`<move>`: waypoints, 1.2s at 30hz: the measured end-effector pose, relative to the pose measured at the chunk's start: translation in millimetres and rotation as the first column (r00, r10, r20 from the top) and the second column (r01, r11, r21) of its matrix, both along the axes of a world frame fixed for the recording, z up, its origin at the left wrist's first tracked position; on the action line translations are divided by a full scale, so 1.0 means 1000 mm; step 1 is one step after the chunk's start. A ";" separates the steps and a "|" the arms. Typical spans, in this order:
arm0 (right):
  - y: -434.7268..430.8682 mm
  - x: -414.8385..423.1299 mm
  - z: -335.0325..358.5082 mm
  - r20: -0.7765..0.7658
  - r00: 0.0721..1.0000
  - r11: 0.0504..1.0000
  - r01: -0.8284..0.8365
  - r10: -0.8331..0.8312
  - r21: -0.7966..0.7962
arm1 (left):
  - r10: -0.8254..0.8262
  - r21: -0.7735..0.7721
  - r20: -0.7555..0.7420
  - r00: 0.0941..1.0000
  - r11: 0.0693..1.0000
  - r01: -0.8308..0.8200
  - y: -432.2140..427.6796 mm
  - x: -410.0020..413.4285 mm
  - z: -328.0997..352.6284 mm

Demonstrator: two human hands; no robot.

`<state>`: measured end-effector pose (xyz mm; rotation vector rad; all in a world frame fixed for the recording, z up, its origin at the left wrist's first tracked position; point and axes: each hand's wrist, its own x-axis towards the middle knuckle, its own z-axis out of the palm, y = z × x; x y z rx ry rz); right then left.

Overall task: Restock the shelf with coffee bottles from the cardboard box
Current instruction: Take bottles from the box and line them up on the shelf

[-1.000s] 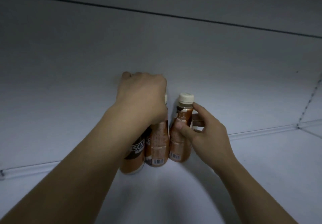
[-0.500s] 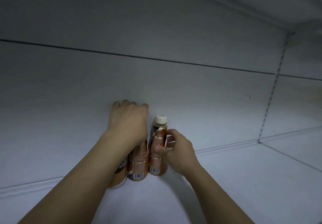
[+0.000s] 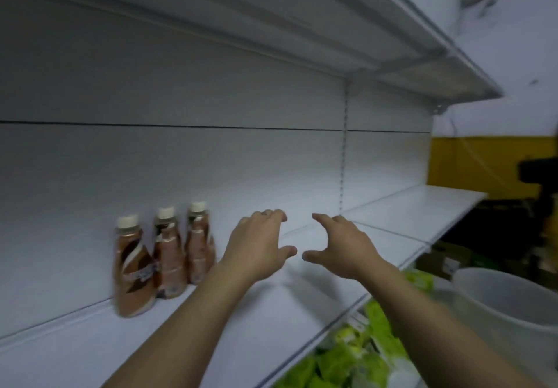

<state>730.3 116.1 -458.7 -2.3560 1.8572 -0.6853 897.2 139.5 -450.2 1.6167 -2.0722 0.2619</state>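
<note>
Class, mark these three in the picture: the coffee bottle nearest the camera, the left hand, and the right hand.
nearest coffee bottle (image 3: 133, 270), head view, on its brown label.
left hand (image 3: 256, 244), head view, on the back of the hand.
right hand (image 3: 344, 247), head view, on the back of the hand.

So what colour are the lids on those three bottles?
The caps on the coffee bottles are creamy white, seen in the head view.

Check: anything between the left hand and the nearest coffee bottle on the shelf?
Nothing. In the head view only bare white shelf and back panel show between the open left hand and the rightmost coffee bottle.
</note>
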 end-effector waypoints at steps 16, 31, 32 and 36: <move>0.140 -0.283 -0.178 -0.123 0.739 0.604 0.625 -0.663 0.495 | -0.633 0.532 -0.042 0.773 0.640 0.554 0.020 -0.306 -0.172; 0.135 -0.369 -0.432 -0.112 0.583 0.125 0.351 -0.805 0.928 | -0.594 0.956 -0.037 0.803 0.212 0.201 -0.028 -0.411 -0.443; 0.134 -0.371 -0.452 -0.102 0.577 0.113 0.324 -0.810 0.939 | -0.606 0.963 -0.042 0.794 0.186 0.193 -0.030 -0.414 -0.463; 0.127 -0.361 -0.513 -0.147 0.646 -0.010 0.212 -0.749 0.977 | -0.614 0.979 -0.066 0.787 0.113 0.170 -0.041 -0.422 -0.537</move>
